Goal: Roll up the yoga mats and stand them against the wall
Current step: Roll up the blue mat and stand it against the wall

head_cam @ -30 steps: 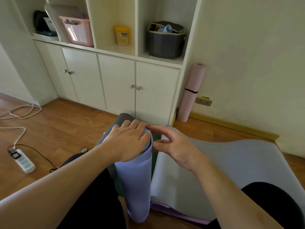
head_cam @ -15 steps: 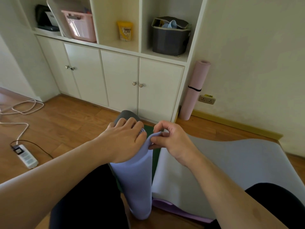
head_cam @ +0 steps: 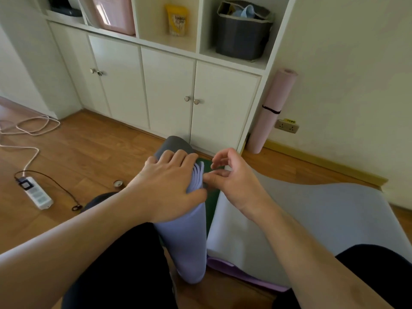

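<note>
Here the left hand (head_cam: 169,186) lies over the top end of the lilac rolled mat (head_cam: 185,237), fingers spread and bent down across its far side, thumb pressed along the near edge, so it grips the roll. The layers of the roll show as a spiral just past the fingertips. The right hand (head_cam: 231,181) sits just beside that end; its thumb and forefinger are drawn together at the edge of the spiral, the other fingers (head_cam: 219,156) loosely curled above, and whether it actually pinches a layer cannot be told. The lilac roll stands tilted on the wood floor (head_cam: 89,152) between the person's knees, its lower end on the boards. Behind it a grey rolled mat (head_cam: 176,143) pokes up, partly hidden by the left hand. A strip of green mat (head_cam: 211,197) shows between the roll and the flat grey mat (head_cam: 312,219), which lies spread to the right with a purple edge (head_cam: 234,269) under it. A pink rolled mat (head_cam: 272,110) with a black band stands against the wall (head_cam: 345,63) beside the white cupboard (head_cam: 169,90). On the shelf above are a dark bin (head_cam: 243,34), a yellow packet (head_cam: 177,21) and a pink basket (head_cam: 116,14). A power strip (head_cam: 35,195) and its cables lie on the floor to the left
</note>
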### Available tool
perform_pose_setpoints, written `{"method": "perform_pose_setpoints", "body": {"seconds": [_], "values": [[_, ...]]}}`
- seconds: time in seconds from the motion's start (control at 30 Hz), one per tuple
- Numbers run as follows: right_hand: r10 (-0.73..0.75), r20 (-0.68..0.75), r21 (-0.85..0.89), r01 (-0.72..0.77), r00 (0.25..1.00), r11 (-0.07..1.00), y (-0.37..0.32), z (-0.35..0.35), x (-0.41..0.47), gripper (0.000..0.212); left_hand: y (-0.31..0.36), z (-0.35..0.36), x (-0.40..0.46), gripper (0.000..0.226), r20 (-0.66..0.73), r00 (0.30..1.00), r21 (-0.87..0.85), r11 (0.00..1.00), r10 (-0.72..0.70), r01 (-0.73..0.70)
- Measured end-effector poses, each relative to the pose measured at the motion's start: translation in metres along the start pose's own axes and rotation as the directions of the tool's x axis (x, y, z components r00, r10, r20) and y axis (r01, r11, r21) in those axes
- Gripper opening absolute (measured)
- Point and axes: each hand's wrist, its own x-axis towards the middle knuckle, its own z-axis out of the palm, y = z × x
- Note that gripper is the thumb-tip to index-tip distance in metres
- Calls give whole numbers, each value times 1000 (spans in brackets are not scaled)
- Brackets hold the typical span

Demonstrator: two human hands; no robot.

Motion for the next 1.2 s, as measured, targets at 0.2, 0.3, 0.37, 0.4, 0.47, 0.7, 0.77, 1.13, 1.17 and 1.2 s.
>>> {"method": "perform_pose_setpoints", "body": {"seconds": [0.2,0.3,0.37,0.4,0.47,0.7,0.77,1.13,1.17,1.2], "values": [[-53,219,20,50,974,999,-28,-26,-17,40,22,-6,12,76,-43,998,-219,975,-50,40],[-52,318,-152,105,947,983,-40,-36,-25,49,29,-11,19,55,-113,962,-641,758,-249,121],[-19,302,-270,105,953,957,-45,-34,-29,61,43,-15,25,41,-90,934,-844,525,-345,113],[3,273,-355,98,962,930,-49,-31,-32,71,51,-16,30,37,-66,928,-901,422,-366,103],[62,156,-577,40,986,816,-53,-25,-39,100,68,-20,39,36,-15,932,-964,252,-361,82],[105,-207,-479,-194,973,856,-10,-65,-58,121,99,-27,72,38,88,978,-995,32,-189,96],[120,-228,-335,-194,966,922,1,-99,-65,127,95,-27,81,61,83,996,-994,73,-20,84],[-60,-380,153,127,923,980,48,-271,-116,119,243,-61,161,68,-49,713,-729,463,700,-505],[-42,-401,181,124,915,976,57,-283,-122,118,261,-60,170,67,-49,736,-683,515,675,-518],[-26,-418,194,118,908,974,67,-296,-128,116,280,-57,176,61,-49,745,-653,543,665,-528]]}}
